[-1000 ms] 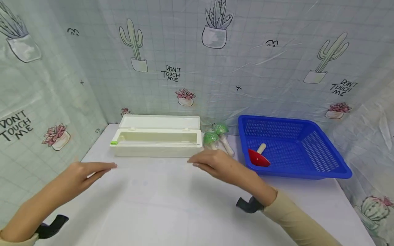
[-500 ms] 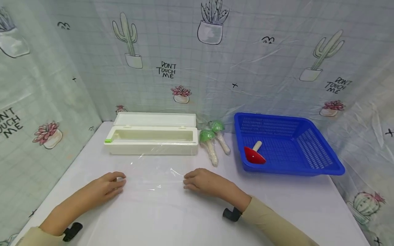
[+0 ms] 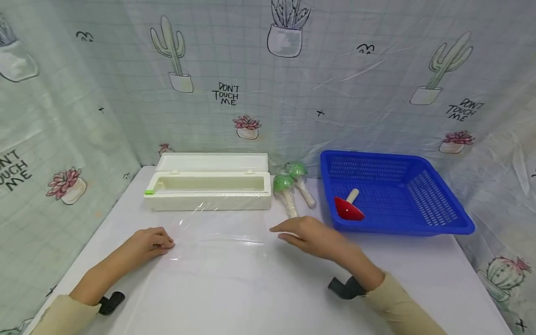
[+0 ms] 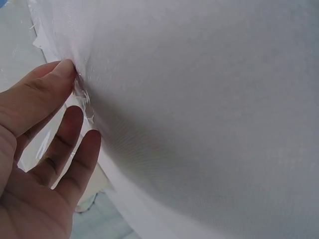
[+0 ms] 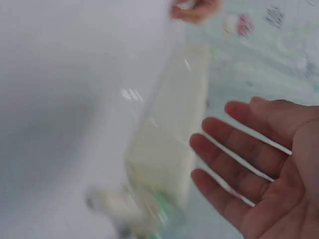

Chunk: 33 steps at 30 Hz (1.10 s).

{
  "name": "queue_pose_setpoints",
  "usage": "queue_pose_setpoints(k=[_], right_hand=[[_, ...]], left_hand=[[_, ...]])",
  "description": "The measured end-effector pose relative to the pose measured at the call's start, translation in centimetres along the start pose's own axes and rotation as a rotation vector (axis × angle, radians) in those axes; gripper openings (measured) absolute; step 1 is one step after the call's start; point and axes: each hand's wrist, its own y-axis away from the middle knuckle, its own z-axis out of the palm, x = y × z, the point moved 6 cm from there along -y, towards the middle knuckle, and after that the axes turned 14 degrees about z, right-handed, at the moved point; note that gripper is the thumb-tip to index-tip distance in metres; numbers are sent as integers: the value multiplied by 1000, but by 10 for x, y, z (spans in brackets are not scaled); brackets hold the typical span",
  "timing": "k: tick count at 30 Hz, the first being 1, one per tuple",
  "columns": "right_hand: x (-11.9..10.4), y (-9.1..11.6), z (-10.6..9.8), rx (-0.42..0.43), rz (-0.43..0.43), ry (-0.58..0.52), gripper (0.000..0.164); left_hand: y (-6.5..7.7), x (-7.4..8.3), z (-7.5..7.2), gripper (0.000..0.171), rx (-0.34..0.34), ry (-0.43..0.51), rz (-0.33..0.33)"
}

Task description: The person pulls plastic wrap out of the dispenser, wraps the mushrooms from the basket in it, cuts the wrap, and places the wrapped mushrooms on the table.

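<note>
A sheet of clear cling film (image 3: 222, 241) lies over the white table in front of a long white film dispenser box (image 3: 209, 203), whose lid stands open. At the sheet's left side my left hand (image 3: 147, 243) pinches its edge; the left wrist view shows thumb and forefinger together on crumpled film (image 4: 85, 102). My right hand (image 3: 316, 238) is just off the sheet's right side, near the wrapped mushrooms; its fingers (image 5: 234, 147) are extended and hold nothing in the right wrist view. Two film-wrapped toy mushrooms with green caps (image 3: 283, 183) lie right of the box.
A blue plastic basket (image 3: 398, 229) stands at the back right. In it lies a red-capped toy mushroom (image 3: 349, 209) with a pale stem. Behind the table hangs a printed plastic sheet (image 3: 284, 93), with similar sheeting on both sides.
Both hands have come down toward the table with the film, now spread flat. The right hand has let go of its side and moved right; the left still pinches the edge.
</note>
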Motion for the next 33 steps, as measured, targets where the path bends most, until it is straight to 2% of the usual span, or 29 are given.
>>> queue_pose_setpoints(k=[3, 5, 7, 9, 12, 15, 17, 19, 23, 26, 29, 33], right_hand=[[18, 12, -51, 93, -26, 52, 23], [39, 15, -81, 105, -10, 110, 21], [63, 13, -104, 74, 14, 179, 19], [89, 9, -115, -10, 58, 236, 21], [125, 6, -112, -208, 121, 285, 34], [151, 8, -96, -408, 185, 279, 60], [164, 10, -86, -491, 233, 278, 72], [173, 11, -80, -531, 276, 270, 83], [186, 12, -71, -578, 339, 217, 94], [192, 12, -70, -590, 367, 157, 90], [192, 8, -80, -532, 349, 145, 80], [189, 4, -108, -389, 336, 151, 74]], left_hand=[[1, 1, 0, 25, 0, -24, -5], [2, 1, -1, 25, -2, -23, -10], [2, 1, -1, 25, -5, -26, -7], [1, 1, -1, 26, -8, -27, -2], [-2, 1, 0, 25, -11, -34, 27], [-4, 1, 1, 25, -14, -35, 48], [-5, 1, 1, 25, -12, -38, 46], [-4, 0, 1, 25, -14, -38, 35], [-2, 2, 1, 24, -10, -28, 24], [-2, 4, 0, 25, 5, -28, 38], [-3, 5, -2, 25, 15, -40, 49], [-5, 4, -3, 25, 10, -32, 48]])
